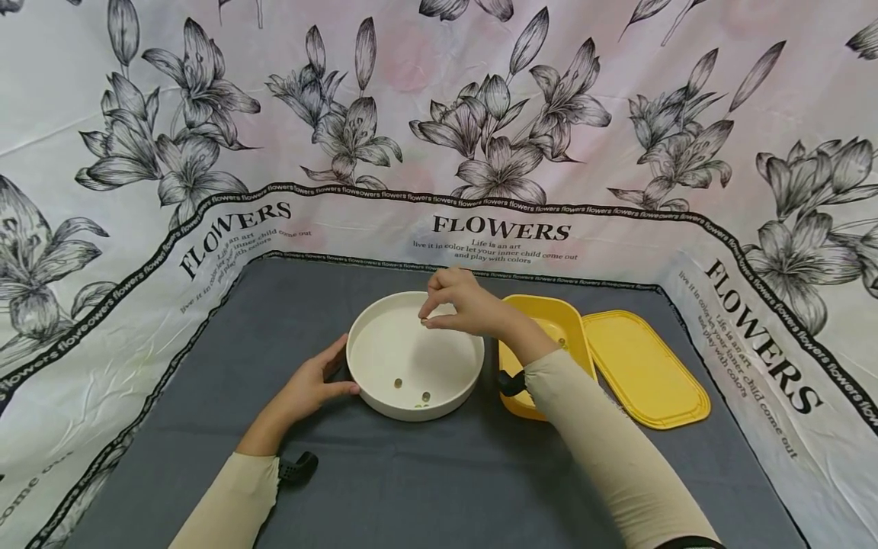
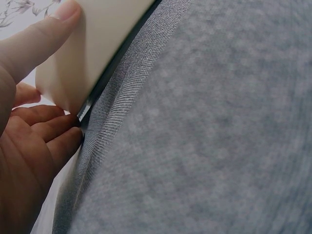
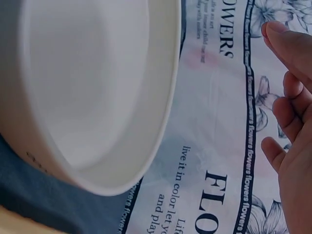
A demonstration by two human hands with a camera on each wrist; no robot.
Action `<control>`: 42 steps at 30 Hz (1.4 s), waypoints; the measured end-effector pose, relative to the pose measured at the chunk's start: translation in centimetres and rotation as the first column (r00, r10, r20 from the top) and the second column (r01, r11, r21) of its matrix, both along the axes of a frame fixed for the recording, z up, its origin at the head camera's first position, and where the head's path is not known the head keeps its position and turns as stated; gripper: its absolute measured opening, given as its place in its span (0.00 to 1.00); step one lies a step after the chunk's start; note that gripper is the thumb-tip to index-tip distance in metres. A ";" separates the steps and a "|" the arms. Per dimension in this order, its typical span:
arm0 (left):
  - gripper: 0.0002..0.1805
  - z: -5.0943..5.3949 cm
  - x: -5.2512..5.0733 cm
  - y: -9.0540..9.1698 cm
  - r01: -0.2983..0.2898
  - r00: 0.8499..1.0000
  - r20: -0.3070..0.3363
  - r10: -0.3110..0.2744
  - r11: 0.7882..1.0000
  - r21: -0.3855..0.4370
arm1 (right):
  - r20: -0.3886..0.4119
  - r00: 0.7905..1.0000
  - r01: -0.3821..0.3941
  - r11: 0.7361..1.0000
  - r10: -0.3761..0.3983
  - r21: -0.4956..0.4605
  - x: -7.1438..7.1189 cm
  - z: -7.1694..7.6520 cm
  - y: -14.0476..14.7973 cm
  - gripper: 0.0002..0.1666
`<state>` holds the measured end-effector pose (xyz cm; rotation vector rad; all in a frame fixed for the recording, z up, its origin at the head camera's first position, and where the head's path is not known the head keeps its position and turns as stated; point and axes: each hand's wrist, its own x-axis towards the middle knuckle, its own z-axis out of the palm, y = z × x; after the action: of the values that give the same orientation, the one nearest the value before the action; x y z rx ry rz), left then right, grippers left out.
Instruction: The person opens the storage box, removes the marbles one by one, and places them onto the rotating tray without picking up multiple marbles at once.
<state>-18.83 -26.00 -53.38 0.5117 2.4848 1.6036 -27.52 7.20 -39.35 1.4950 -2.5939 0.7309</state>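
Observation:
A round white bowl (image 1: pixel 384 343) sits on the dark cloth. My left hand (image 1: pixel 312 393) rests against its left side, with the thumb on the outer wall (image 2: pixel 112 29) and the other fingertips at the lower edge. Above the bowl's upper right part, my right hand (image 1: pixel 463 303) pinches a small round brownish piece (image 1: pixel 424 320) between thumb and index finger. In the right wrist view that piece cannot be made out. Several similar small pieces (image 1: pixel 426 396) lie on the bowl's floor near the front; their exact kind is too small to tell.
Right of the bowl stands a yellow plastic box (image 1: pixel 583 347), partly hidden by my right forearm, with a small piece (image 1: pixel 562 343) in it. Its yellow lid (image 1: pixel 648 370) lies flat beside it. A flower-printed cloth (image 1: pixel 507 168) rises behind the grey surface (image 1: pixel 411 480).

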 end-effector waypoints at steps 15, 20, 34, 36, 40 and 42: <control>0.60 0.2 -0.5 0.6 0.023 0.999 -0.026 -0.022 1.000 0.011 | 0.055 0.998 -0.008 0.997 0.004 0.071 0.0 -0.9 -1.6 0.10; 0.60 0.3 -0.7 0.7 0.025 0.999 -0.025 -0.025 0.999 0.020 | 0.041 0.999 0.010 0.997 -0.013 0.076 -0.2 -1.3 -1.1 0.10; 0.60 -0.3 0.6 -0.4 -0.006 1.000 -0.018 0.006 1.000 -0.006 | -0.112 0.990 0.088 0.996 -0.085 0.020 -0.1 0.8 5.1 0.08; 0.59 -0.3 0.6 -0.2 -0.002 1.000 -0.022 0.002 1.000 -0.004 | -0.146 0.984 0.099 0.995 -0.097 0.003 -0.1 1.2 6.6 0.08; 0.60 -0.2 0.2 0.1 0.006 0.999 -0.034 -0.006 1.000 -0.005 | -0.187 0.974 0.130 0.991 -0.130 -0.017 -0.1 2.1 9.5 0.09; 0.61 -0.1 0.0 0.1 -0.004 0.999 -0.039 0.003 1.000 -0.018 | -0.187 0.970 0.154 0.988 -0.153 -0.007 -0.3 2.4 10.7 0.08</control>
<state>-18.78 -25.90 -53.49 0.5422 2.5274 1.5853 -27.80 17.89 -36.96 1.2779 -2.5362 0.5372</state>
